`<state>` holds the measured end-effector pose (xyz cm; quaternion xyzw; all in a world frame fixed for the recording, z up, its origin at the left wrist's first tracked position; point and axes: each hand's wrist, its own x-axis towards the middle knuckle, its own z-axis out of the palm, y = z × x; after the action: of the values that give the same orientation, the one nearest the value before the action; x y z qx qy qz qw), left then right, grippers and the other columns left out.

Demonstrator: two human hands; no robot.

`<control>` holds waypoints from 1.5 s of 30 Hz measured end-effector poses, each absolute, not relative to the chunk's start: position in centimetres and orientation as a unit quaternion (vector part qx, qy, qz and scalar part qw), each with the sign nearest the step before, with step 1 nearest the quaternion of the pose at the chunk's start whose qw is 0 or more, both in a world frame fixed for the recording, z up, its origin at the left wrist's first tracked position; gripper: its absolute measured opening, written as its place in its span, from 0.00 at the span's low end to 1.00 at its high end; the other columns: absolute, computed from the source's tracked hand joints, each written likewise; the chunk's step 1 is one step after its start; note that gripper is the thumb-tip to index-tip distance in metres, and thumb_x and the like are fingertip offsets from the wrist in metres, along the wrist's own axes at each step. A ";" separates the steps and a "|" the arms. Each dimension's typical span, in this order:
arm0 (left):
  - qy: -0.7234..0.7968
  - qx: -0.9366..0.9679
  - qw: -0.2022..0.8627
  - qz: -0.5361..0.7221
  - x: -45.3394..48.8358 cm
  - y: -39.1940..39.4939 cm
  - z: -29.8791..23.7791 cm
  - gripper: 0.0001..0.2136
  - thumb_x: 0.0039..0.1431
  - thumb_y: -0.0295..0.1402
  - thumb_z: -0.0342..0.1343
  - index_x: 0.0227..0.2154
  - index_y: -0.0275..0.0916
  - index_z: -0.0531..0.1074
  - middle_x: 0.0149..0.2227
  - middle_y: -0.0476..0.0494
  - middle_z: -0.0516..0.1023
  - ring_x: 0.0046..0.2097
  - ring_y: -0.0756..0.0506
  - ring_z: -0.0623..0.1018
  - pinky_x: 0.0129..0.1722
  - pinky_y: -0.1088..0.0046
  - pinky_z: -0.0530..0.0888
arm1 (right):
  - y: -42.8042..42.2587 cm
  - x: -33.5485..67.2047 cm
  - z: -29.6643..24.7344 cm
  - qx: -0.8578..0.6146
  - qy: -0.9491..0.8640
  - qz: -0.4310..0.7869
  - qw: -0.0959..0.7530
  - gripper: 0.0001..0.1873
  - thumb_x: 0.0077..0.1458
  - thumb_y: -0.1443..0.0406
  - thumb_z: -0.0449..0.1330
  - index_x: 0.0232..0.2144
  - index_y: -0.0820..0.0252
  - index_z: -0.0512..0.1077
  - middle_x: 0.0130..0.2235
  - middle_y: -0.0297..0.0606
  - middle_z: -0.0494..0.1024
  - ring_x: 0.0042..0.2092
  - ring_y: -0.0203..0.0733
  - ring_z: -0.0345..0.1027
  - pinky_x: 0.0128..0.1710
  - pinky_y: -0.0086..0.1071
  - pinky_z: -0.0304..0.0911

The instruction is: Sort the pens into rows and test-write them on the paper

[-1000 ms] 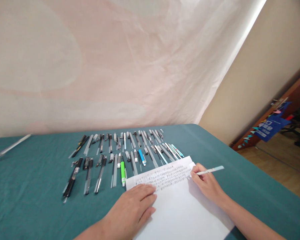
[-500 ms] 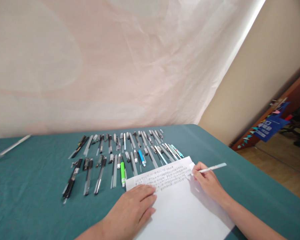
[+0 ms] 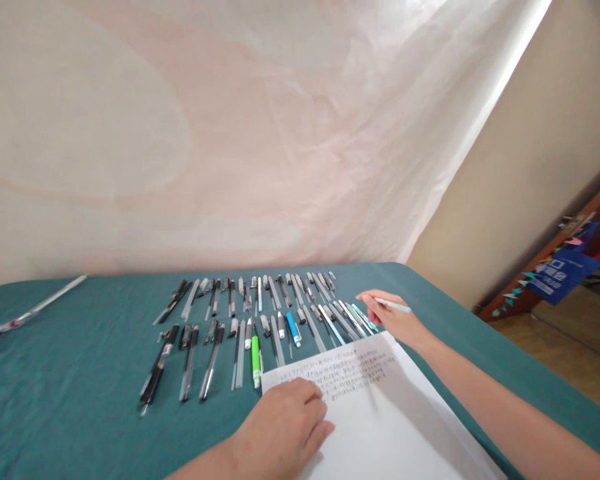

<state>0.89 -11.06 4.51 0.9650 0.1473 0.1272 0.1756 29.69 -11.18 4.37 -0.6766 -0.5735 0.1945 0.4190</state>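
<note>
A white sheet of paper (image 3: 385, 413) with several lines of handwriting along its top lies on the teal tablecloth (image 3: 80, 393). My left hand (image 3: 285, 427) rests flat on the sheet's left part, fingers loosely together. My right hand (image 3: 393, 319) is out past the sheet's far right corner, closed around a thin white pen (image 3: 395, 306). It hovers at the right end of two rows of pens (image 3: 260, 313) laid side by side beyond the sheet, among them a green pen (image 3: 255, 351) and a blue pen (image 3: 293, 329).
A long clear pen (image 3: 35, 310) lies alone at the far left of the table. A pale cloth backdrop (image 3: 205, 133) hangs behind the table. To the right are a beige wall, a wooden floor and a blue sign (image 3: 560, 273).
My right hand has lifted the white pen off the paper and moved away from me to the right end of the pen rows. My left hand stays on the sheet. The view shifted slightly.
</note>
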 end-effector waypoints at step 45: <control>0.261 0.589 0.663 0.382 1.4 -8.3 2.5 0.10 0.57 0.38 0.45 0.37 0.35 0.61 0.25 0.51 0.66 0.23 0.54 0.68 0.23 0.78 0.66 | -12.7 16.8 6.0 -0.567 -0.687 0.243 0.383 0.11 0.47 0.64 0.58 0.36 0.56 0.65 0.33 0.35 0.71 0.32 0.37 0.65 0.32 0.29 0.61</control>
<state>1.41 -8.32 2.47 0.5886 0.2608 0.3821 0.6630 16.80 -12.69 6.04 -0.5672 -0.6871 0.2434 0.3833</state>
